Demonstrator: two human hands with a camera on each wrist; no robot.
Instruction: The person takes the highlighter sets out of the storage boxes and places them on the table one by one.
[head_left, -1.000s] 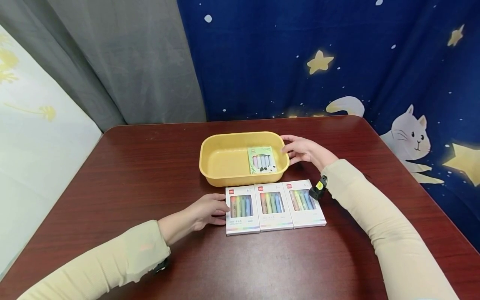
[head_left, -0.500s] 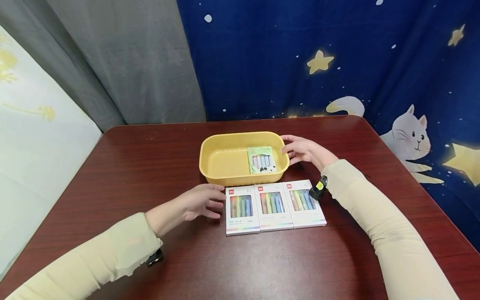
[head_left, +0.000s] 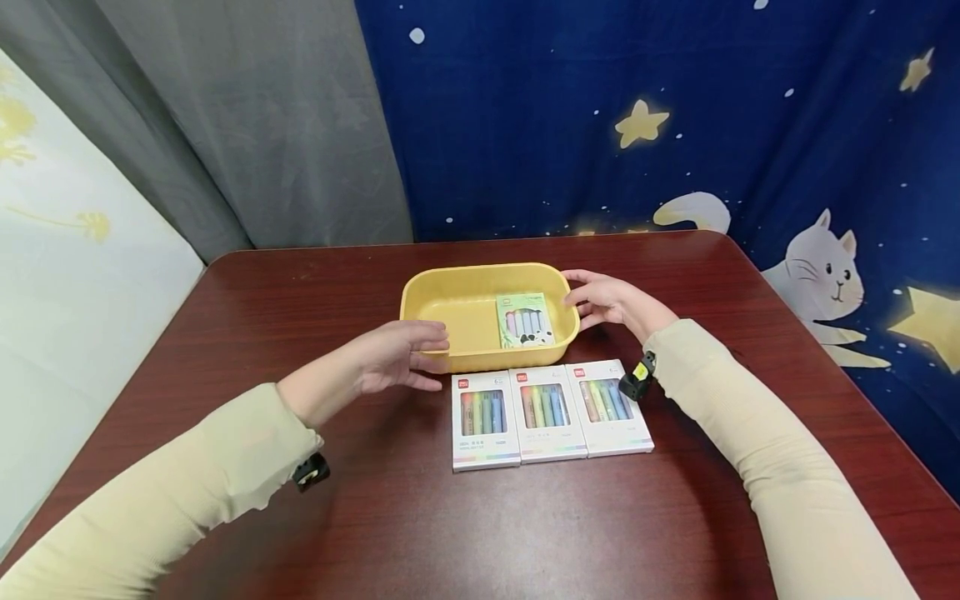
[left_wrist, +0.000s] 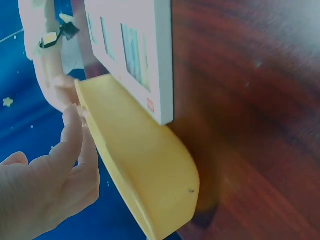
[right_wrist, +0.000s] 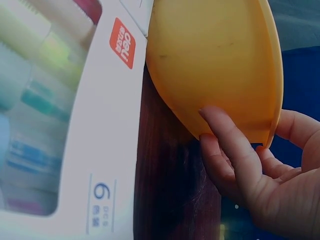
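My left hand is over the front left corner of the yellow plastic bin, its fingers extended and holding nothing. In the left wrist view, its fingers overlap the bin's rim. At the bin's right end, my right hand holds the rim, with some fingers against the outer wall. A green box of crayons with a panda picture lies inside the bin, on the right. Three white boxes of coloured sticks, the left box, middle box and right box, lie in a row before it.
Everything rests on a dark red-brown wooden table. Behind the far edge hang a grey curtain and a blue curtain with stars and a cat. A white patterned panel stands along the left side.
My left hand has left the edge of the left white box and moved away from me to the bin's front left corner. The right hand, bin and boxes have stayed put.
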